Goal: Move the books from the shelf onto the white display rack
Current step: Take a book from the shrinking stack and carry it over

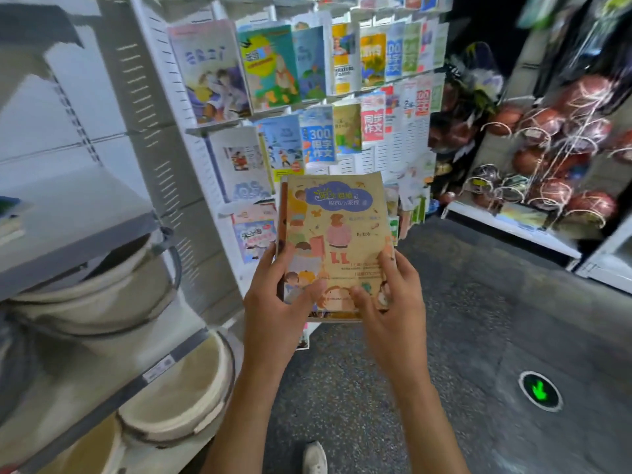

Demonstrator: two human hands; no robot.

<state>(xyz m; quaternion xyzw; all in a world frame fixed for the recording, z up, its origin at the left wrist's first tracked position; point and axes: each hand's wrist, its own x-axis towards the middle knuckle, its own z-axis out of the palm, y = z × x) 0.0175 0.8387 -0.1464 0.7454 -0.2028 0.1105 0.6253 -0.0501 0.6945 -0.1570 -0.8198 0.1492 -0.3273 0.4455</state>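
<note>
1. white display rack (369,155): upright, tiers filled with book covers facing out, straight ahead.
2. grey shelf (78,213): at left; a small stack of books (12,218) at its left edge, pale buckets (99,285) on the tiers below.
3. books in hand (337,234): thin stack, tan illustrated cover up, in front of the rack's lower tiers.
4. left hand (278,302): fingers clamped on the stack's lower left edge.
5. right hand (390,302): fingers clamped on its lower right edge.
</note>
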